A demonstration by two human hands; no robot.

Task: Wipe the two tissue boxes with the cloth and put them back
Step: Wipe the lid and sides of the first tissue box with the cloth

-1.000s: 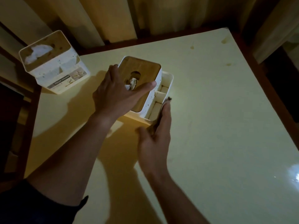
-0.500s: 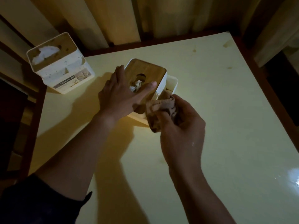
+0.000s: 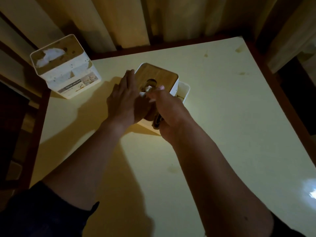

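A person is standing over a pale yellow table (image 3: 222, 134), both bare forearms reaching in from 6 o'clock toward the middle. A white tissue box (image 3: 159, 77) with a wooden lid is sitting just above centre, a bit of white tissue (image 3: 144, 91) poking from its round opening. The left hand (image 3: 124, 101) is lying flat on the box's near left side, fingers straight and together, steadying it. The right hand (image 3: 169, 113) is curling round a brown cloth (image 3: 156, 121), gripping it and pressing it against the box's near edge. A second box (image 3: 68, 74), white with a "TISSUE HOLDER" label, is standing at 10 o'clock on the table's corner, well apart from the hands. Curtains (image 3: 153, 19) are hanging at 12 o'clock behind the table.
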